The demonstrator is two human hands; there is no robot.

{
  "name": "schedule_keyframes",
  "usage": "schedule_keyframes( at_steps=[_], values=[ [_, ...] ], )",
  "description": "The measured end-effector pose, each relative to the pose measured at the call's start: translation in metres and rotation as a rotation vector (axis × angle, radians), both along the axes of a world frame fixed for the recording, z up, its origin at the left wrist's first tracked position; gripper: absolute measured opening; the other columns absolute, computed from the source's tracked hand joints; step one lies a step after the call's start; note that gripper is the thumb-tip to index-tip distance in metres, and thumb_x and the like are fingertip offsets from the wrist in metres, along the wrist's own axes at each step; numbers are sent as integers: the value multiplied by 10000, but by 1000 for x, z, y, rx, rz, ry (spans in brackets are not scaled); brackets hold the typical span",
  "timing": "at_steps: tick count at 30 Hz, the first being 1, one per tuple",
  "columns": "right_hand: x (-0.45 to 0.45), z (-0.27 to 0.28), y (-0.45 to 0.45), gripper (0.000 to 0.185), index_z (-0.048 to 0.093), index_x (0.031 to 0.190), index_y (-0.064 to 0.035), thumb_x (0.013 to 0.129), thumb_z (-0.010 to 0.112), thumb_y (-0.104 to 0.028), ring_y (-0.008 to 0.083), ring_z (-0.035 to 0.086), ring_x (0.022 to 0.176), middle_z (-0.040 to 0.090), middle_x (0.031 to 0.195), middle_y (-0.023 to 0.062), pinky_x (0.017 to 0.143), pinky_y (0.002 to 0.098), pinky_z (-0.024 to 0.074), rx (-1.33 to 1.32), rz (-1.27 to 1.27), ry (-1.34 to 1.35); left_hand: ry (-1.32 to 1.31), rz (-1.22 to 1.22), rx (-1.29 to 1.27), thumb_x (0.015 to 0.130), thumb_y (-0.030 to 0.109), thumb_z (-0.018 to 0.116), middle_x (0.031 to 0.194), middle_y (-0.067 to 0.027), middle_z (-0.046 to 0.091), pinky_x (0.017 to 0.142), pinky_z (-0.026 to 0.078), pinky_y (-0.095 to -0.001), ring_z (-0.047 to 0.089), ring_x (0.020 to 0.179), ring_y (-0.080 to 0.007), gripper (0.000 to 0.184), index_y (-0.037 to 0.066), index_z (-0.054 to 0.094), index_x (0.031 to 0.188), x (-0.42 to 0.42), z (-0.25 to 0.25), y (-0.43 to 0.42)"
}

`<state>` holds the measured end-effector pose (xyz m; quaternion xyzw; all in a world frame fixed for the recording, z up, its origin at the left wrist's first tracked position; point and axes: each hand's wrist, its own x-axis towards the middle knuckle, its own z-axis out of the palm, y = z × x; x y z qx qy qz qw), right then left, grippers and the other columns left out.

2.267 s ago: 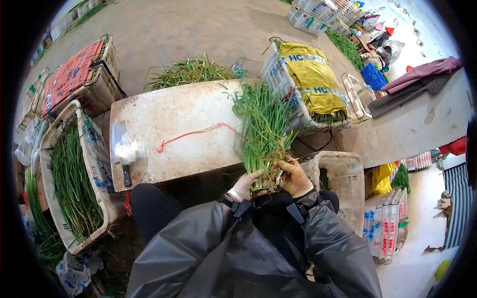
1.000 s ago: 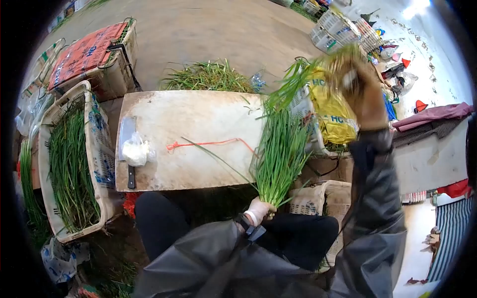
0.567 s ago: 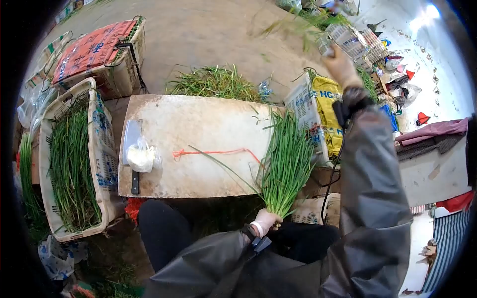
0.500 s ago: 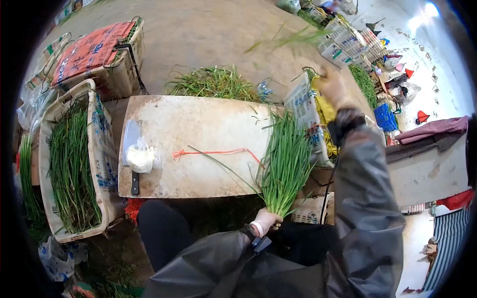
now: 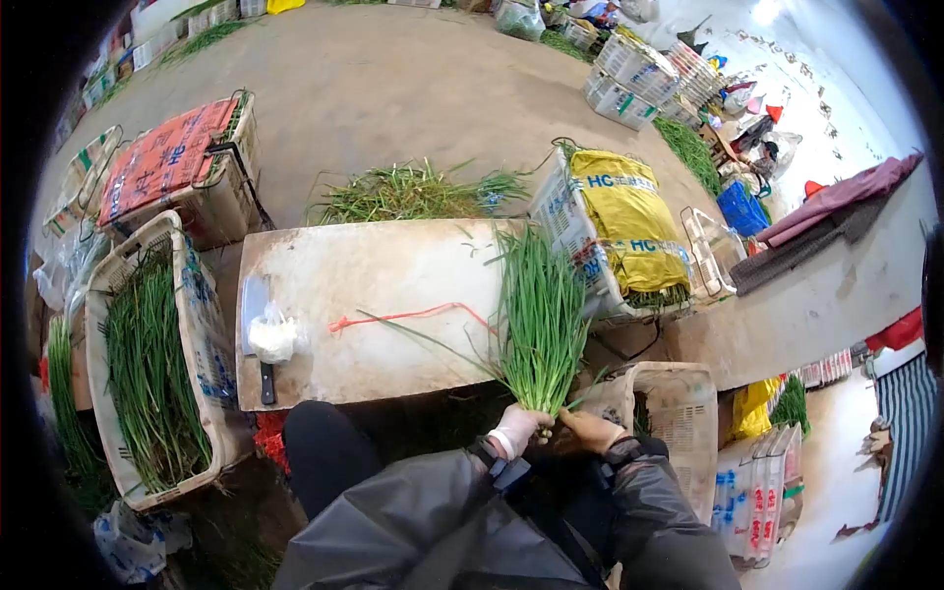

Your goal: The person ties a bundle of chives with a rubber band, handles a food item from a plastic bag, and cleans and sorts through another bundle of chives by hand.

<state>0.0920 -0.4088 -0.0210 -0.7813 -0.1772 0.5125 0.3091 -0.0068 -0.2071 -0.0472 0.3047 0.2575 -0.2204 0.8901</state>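
My gloved left hand (image 5: 518, 430) is closed round the stem ends of a bunch of green stalks (image 5: 543, 320), whose leaves lie over the right edge of a pale board (image 5: 393, 275). Close against the stems on the other side is my right hand (image 5: 590, 430), its fingers pinched at the base of the bunch; what they grip is too small to make out. A red string (image 5: 413, 314) lies across the board, with one loose stalk near it. At the board's left are a knife (image 5: 266, 379) and a white plastic bag (image 5: 276, 335).
A crate of green stalks (image 5: 157, 364) stands at the left, a red-covered crate (image 5: 177, 167) behind it. Leaf scraps (image 5: 403, 193) lie beyond the board. On the right are a yellow-covered crate (image 5: 629, 226), a pale crate (image 5: 678, 413) and a second board (image 5: 816, 295) with cloths.
My right hand has come back from the upper right, where it held blurred leaves, to the stem ends. Those leaves left it. My left hand still grips the bunch.
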Motion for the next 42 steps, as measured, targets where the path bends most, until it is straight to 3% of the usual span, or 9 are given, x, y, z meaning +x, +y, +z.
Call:
schedule_keyframes(
  at_steps=[3,6,10,14,17,23,26,32,42],
  values=[
    [-18,-29,22,535,535,1435,-91,1056,549,-468,237,640,1100,663,1277,119,892,394,535,412,-754,635,-82,-5,76,849,7,703,810,-66,673,521,545,-346,653,633,-201,183,37,664,1026,-2,8,-2],
    [-25,-20,50,476,599,1347,-42,1040,599,-405,204,668,1017,696,1212,80,869,335,538,477,-753,517,-205,-81,289,818,25,701,658,-91,636,468,510,-346,626,512,-223,177,29,624,977,-10,31,4],
    [-40,-28,71,374,648,1297,-44,973,720,-216,195,667,1049,705,1191,67,921,345,533,526,-703,307,-427,-434,1051,729,459,755,1322,-256,600,1010,517,-453,641,1176,-389,690,48,597,1261,-17,15,16],
    [-59,-20,79,387,656,1279,-48,912,760,-113,191,660,1060,708,1175,58,932,348,524,586,-668,322,-258,-650,1361,655,572,761,1423,-235,534,1061,489,-460,578,1268,-412,1060,101,374,1522,-24,5,13],
    [-66,-24,78,382,667,1266,-33,916,757,-158,179,668,992,718,1129,61,905,328,518,611,-754,333,-410,-484,1604,655,591,760,1456,-233,501,1066,483,-484,550,1289,-431,1045,85,399,1495,-30,-3,9],
    [-66,-24,61,344,678,1237,-23,925,734,-156,181,673,959,720,1105,63,857,338,533,580,-770,329,-434,-53,543,802,260,810,1079,-149,736,863,543,-341,688,971,-219,493,-24,666,1179,-18,-9,23],
    [-72,-35,69,407,664,1233,-8,862,789,-121,192,671,965,724,1104,71,878,342,536,648,-771,89,-192,51,1141,807,251,753,961,-174,752,833,552,-387,718,883,-289,305,5,732,986,-20,-8,36],
    [-77,-33,76,586,620,1254,21,764,871,-178,209,673,1030,718,1150,109,930,333,527,540,-717,-106,-502,356,1646,835,246,739,983,-172,686,801,536,-469,678,930,-382,386,117,663,1191,-13,44,45],
    [-75,-55,76,733,517,1365,-10,726,874,-59,203,610,1116,661,1224,77,1005,338,479,534,-703,-228,-550,-246,1920,890,235,685,965,-142,701,811,536,-478,680,925,-371,151,115,713,977,15,23,43]
  ],
)
